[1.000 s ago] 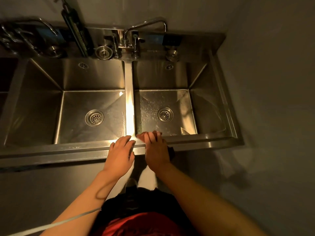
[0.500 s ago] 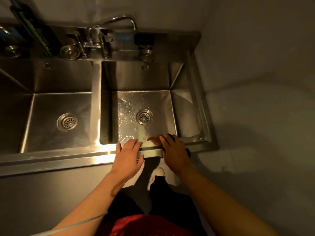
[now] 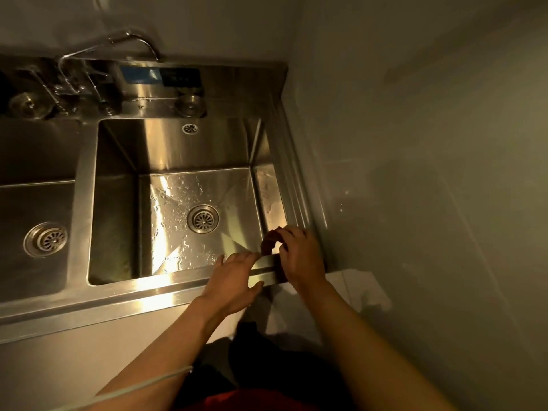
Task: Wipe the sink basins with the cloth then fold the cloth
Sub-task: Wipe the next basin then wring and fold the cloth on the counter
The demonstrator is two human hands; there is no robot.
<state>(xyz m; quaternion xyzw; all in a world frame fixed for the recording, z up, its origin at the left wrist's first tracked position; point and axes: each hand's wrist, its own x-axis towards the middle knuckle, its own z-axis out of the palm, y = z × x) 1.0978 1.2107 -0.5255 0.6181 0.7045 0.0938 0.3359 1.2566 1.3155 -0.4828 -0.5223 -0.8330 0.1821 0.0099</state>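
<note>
Hands have slid right along the sink's (image 3: 178, 287) front edge. Right hand (image 3: 302, 256) now pinches the cloth (image 3: 268, 243) at the front right corner; left hand (image 3: 234, 280) rests spread beside it. Folding probably starts.

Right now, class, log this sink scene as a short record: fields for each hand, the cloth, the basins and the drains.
left hand: flat, fingers straight, on the sink's front rim
right hand: fingers curled round the cloth
cloth: dark, bunched, at the right basin's near right corner
right basin: wet floor, droplets around its drain
left basin: partly in view, drain visible
</note>
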